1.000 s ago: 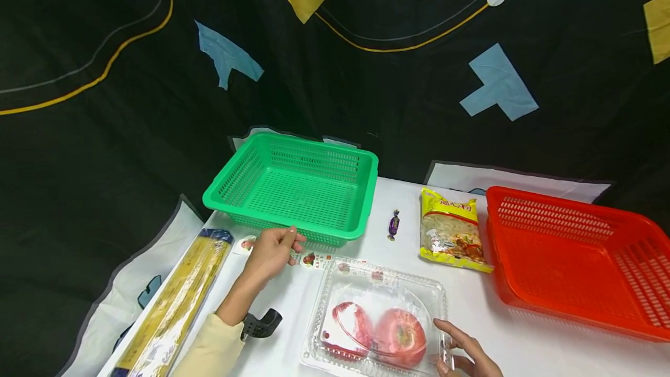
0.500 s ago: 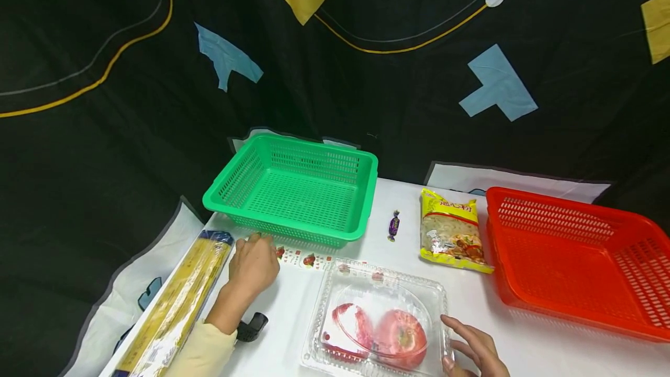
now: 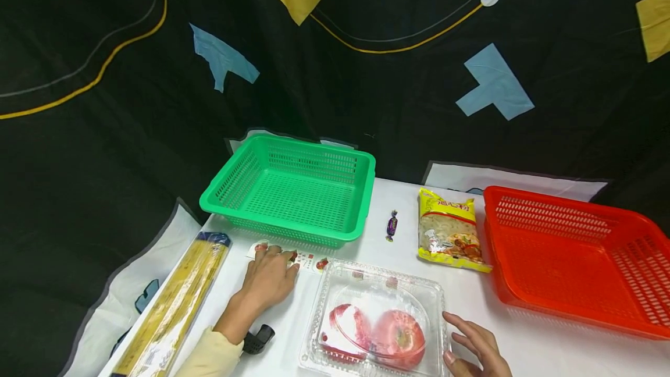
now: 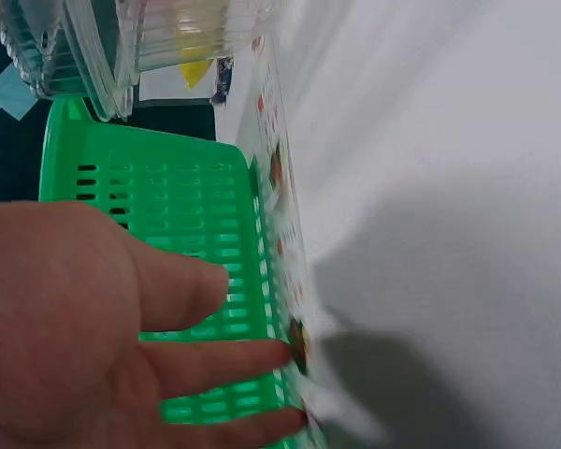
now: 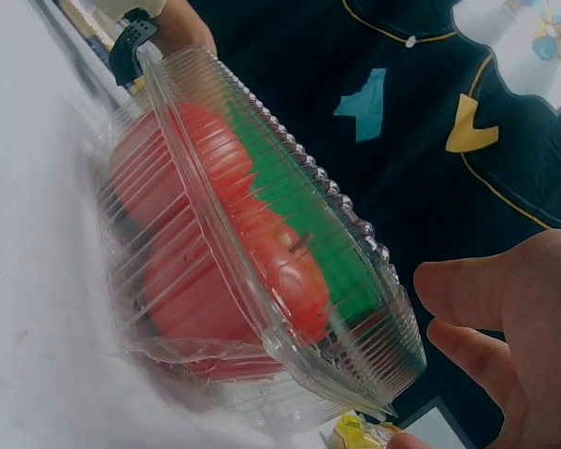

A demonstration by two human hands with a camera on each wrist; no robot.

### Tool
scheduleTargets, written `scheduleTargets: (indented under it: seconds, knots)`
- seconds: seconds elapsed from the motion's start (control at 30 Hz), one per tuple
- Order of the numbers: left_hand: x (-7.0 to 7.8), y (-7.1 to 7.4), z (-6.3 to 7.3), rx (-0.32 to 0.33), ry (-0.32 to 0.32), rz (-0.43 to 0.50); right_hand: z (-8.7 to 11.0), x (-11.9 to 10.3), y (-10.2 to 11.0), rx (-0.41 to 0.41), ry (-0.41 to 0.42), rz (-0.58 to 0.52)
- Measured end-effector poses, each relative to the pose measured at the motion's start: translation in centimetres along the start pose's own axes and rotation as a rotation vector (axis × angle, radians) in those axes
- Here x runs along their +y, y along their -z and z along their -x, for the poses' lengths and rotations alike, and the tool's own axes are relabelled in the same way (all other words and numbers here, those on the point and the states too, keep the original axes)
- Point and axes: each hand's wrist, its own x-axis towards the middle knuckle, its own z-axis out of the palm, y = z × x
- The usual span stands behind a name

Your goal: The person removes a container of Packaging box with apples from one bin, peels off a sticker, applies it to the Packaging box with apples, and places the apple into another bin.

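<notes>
My left hand (image 3: pixel 268 281) lies over a strip of printed labels (image 3: pixel 309 260) with small red pictures, in front of the green basket. In the left wrist view its straight fingers (image 4: pixel 224 363) touch the strip, and the thumb stands apart. A clear plastic clamshell box (image 3: pixel 340 278) with two red apples (image 3: pixel 402 336) sits in the front middle, its lid down over them. My right hand (image 3: pixel 480 347) is beside the box's right edge, fingers spread and loosely bent. In the right wrist view a gap shows between thumb and box; nothing is held.
A green basket (image 3: pixel 285 231) stands behind the strip, and a red basket (image 3: pixel 581 310) at the right. Between them lie a purple-wrapped candy (image 3: pixel 391 226) and a yellow pasta bag (image 3: pixel 452 231). A long pack of dried noodles (image 3: pixel 178 301) runs along the left edge.
The left hand first drew left, covering the strip's left end with fingers bent, then came back right and flattened onto the strip. The right hand has eased slightly away from the box.
</notes>
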Motion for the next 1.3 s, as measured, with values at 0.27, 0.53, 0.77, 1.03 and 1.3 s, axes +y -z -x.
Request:
scheduleTargets:
  seconds: [0.27,0.53,0.77,1.03,1.3]
  knots:
    - [-1.9,0.0,-1.6,0.116,0.1,-0.016,-0.3,0.7,0.6,0.001,-0.067,-0.014]
    - [-2.4,-0.2,-1.6,0.084,0.128,-0.082,-0.3,0.6,0.5,0.001,-0.08,-0.009]
    - [-2.5,0.0,-1.4,0.16,0.094,0.02,-0.3,0.5,0.7,0.013,-0.061,0.014]
    - [-2.5,1.1,-1.2,0.145,0.078,0.279,-0.2,0.0,0.8,0.032,0.031,0.044]
    - [-1.8,3.0,-0.8,0.092,0.103,0.427,-0.7,-0.3,1.1,0.067,0.051,0.103]
